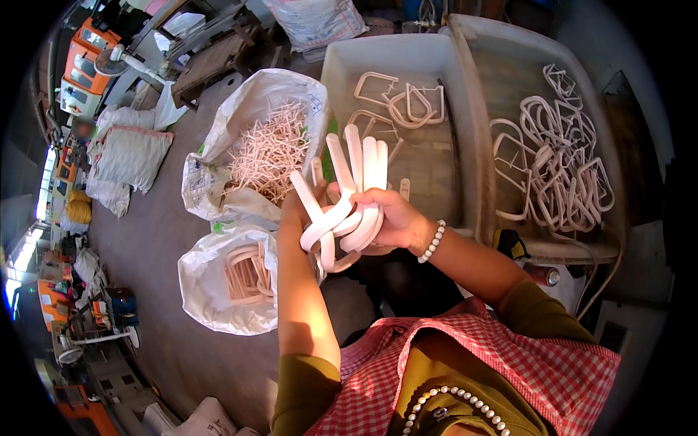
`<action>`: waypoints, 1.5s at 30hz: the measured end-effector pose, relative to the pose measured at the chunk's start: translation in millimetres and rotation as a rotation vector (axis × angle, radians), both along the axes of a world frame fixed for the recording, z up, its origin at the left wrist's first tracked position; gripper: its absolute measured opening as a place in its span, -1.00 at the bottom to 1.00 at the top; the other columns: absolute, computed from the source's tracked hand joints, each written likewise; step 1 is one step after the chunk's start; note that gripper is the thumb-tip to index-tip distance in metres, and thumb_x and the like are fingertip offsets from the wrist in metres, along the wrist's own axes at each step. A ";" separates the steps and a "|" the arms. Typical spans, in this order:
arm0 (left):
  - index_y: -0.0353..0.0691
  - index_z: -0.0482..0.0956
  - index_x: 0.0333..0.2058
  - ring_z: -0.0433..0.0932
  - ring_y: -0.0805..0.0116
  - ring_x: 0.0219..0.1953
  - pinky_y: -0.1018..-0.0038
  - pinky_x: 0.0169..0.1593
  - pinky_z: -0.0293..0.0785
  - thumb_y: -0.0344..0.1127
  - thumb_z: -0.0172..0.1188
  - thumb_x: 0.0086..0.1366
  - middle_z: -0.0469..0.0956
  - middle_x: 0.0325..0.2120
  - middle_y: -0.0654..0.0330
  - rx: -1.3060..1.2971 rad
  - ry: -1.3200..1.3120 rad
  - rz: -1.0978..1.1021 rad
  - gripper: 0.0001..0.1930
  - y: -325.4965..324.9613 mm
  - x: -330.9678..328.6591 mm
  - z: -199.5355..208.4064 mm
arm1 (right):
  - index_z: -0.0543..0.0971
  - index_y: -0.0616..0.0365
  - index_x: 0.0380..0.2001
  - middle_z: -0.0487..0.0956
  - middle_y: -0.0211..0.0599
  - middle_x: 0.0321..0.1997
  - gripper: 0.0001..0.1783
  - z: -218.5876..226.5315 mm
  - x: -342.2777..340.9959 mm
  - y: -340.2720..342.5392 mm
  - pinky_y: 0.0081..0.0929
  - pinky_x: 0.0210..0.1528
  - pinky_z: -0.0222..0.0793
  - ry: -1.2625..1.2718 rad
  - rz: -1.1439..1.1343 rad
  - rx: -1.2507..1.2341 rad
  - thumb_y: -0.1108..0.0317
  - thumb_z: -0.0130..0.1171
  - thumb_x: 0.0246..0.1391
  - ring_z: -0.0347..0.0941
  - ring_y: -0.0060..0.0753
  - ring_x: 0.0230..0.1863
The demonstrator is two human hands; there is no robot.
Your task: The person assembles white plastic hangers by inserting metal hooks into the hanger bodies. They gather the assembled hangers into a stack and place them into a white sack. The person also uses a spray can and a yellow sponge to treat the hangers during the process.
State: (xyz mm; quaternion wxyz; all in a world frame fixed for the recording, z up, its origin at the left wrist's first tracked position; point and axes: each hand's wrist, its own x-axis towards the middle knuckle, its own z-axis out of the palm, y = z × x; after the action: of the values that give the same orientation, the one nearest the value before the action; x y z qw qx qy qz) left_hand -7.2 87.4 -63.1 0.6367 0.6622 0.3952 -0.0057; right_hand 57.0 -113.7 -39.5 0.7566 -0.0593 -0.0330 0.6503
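Observation:
In front of my chest, both hands close around a bundle of several pale pink, U-shaped plastic handles (356, 211), their rounded ends pointing up and away. My right hand (400, 220) grips them from the right, with its thumb laid across the strips. On the other side is my left hand (292, 209), mostly hidden behind the pieces. Just beyond my hands, a pale plastic tub (392, 51) holds a few looped pink pieces (418, 105) in shallow water. A larger heap of similar pieces (560, 160) lies in the second tub (502, 33) at the right.
A white sack (211, 145) of thin pink plastic scraps (273, 152) stands left of the tub. Nearer is another white sack (200, 305) with stacked pink handles (247, 272). Filled sacks (134, 156), a wooden bench (211, 65) and orange machines (83, 58) stand farther left.

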 end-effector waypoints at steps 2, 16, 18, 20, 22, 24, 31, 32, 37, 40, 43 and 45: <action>-0.40 0.48 -0.18 0.56 0.16 -0.24 0.28 -0.30 0.54 -0.15 0.07 0.32 0.54 -0.32 0.03 0.463 0.158 -0.084 -0.64 -0.6 7.3 3.0 | 0.32 0.10 0.13 0.49 -0.08 -0.02 -0.48 1.2 7.9 -8.9 -0.14 0.10 0.29 0.022 -0.029 -0.002 0.33 0.06 0.07 0.44 -0.16 0.01; -0.29 0.46 -0.09 0.41 0.55 -0.46 0.60 -0.37 0.35 -0.15 0.08 0.33 0.48 -0.46 0.28 -0.284 -0.293 -0.252 -0.67 -68.2 1.5 40.3 | 0.42 0.19 0.00 0.56 -0.25 -0.16 -0.60 -8.2 6.8 -30.6 -0.37 -0.06 0.43 -0.244 -0.245 -0.126 0.39 0.16 0.05 0.52 -0.35 -0.15; -0.30 0.44 -0.05 0.43 0.52 -0.45 0.59 -0.36 0.37 -0.17 0.09 0.33 0.50 -0.42 0.25 -0.464 -0.362 -0.251 -0.66 -63.5 3.7 30.2 | 0.41 0.20 0.01 0.55 -0.28 -0.17 -0.58 -10.3 9.0 -34.0 -0.43 -0.09 0.43 -0.393 -0.312 -0.169 0.38 0.17 0.06 0.51 -0.41 -0.18; -0.30 0.42 -0.02 0.47 0.46 -0.41 0.54 -0.32 0.43 -0.18 0.09 0.33 0.53 -0.36 0.20 -0.570 -0.431 -0.182 -0.64 -78.3 12.6 40.1 | 0.39 0.22 0.05 0.54 -0.30 -0.18 -0.54 -14.6 13.0 -40.0 -0.47 -0.13 0.42 -0.499 -0.379 -0.185 0.37 0.18 0.06 0.49 -0.45 -0.20; -0.29 0.39 0.01 0.52 0.36 -0.32 0.43 -0.25 0.49 -0.19 0.09 0.33 0.54 -0.27 0.12 -0.631 -0.488 -0.025 -0.63 -92.6 22.1 45.4 | 0.36 0.23 0.07 0.52 -0.31 -0.15 -0.50 -26.6 20.7 -45.5 -0.50 -0.14 0.42 -0.594 -0.308 -0.204 0.36 0.20 0.06 0.48 -0.49 -0.19; -0.28 0.36 0.01 0.55 0.16 -0.14 0.21 -0.10 0.53 -0.23 0.11 0.31 0.53 -0.13 -0.03 -0.698 -0.563 0.017 -0.63 -87.4 28.1 39.4 | 0.34 0.24 0.08 0.50 -0.31 -0.12 -0.49 -34.6 27.2 -48.8 -0.51 -0.15 0.42 -0.666 -0.245 -0.227 0.35 0.20 0.06 0.46 -0.51 -0.18; -0.30 0.36 -0.08 0.52 0.04 -0.08 0.13 0.01 0.48 -0.37 0.19 0.22 0.53 -0.19 -0.10 -0.665 -0.557 0.037 -0.68 -80.4 27.5 22.9 | 0.38 0.27 0.01 0.54 -0.30 -0.18 -0.55 -27.5 29.9 -46.6 -0.52 -0.14 0.43 -0.587 -0.274 -0.285 0.36 0.19 0.06 0.47 -0.51 -0.15; -0.30 0.34 -0.09 0.53 0.02 -0.09 0.10 0.01 0.48 -0.43 0.16 0.21 0.54 -0.20 -0.12 -0.638 -0.546 0.072 -0.69 -78.7 25.4 23.4 | 0.40 0.28 -0.03 0.55 -0.28 -0.20 -0.59 -38.5 34.3 -45.2 -0.51 -0.07 0.41 -0.597 -0.224 -0.284 0.37 0.19 0.06 0.47 -0.47 -0.14; -0.27 0.32 -0.04 0.52 0.14 -0.29 0.19 -0.11 0.52 -0.43 0.04 0.25 0.48 -0.40 0.06 -0.605 -0.567 0.144 -0.70 -68.7 15.2 29.4 | 0.45 0.23 -0.17 0.55 -0.23 -0.23 -0.73 -47.7 46.7 -45.1 -0.43 -0.04 0.38 -0.646 -0.321 -0.348 0.35 0.14 0.07 0.49 -0.41 -0.14; -0.26 0.40 -0.11 0.55 0.25 -0.41 0.32 -0.22 0.53 -0.41 0.10 0.23 0.52 -0.47 0.14 -0.626 -0.541 0.080 -0.76 -64.9 5.7 32.9 | 0.47 0.21 -0.23 0.55 -0.23 -0.35 -0.77 -45.4 55.8 -42.1 -0.35 -0.08 0.41 -0.735 -0.352 -0.390 0.33 0.10 0.07 0.50 -0.35 -0.15; -0.26 0.43 -0.13 0.56 0.31 -0.40 0.42 -0.26 0.50 -0.40 0.13 0.22 0.55 -0.46 0.11 -0.443 -0.294 -0.415 -0.76 -45.6 -15.5 33.5 | 0.46 0.23 -0.24 0.52 -0.24 -0.43 -0.77 -43.1 72.9 -36.4 -0.28 0.01 0.38 -0.467 -0.454 -0.305 0.38 0.11 0.01 0.51 -0.19 -0.14; -0.29 0.45 -0.18 0.56 0.38 -0.42 0.49 -0.28 0.47 -0.40 0.18 0.19 0.57 -0.44 0.14 -0.394 -0.124 -0.515 -0.77 -49.3 -31.9 27.6 | 0.47 0.26 -0.26 0.52 -0.19 -0.45 -0.78 -37.1 103.6 -38.9 -0.24 -0.02 0.40 -0.264 -0.667 -0.126 0.40 0.11 -0.01 0.51 -0.14 -0.17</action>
State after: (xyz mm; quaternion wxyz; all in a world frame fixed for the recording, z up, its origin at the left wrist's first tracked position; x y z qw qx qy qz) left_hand -39.1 38.1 -35.5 0.7528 0.6037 0.1666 -0.2025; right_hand 160.6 -152.6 -76.6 0.9113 -0.1965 -0.0691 0.3553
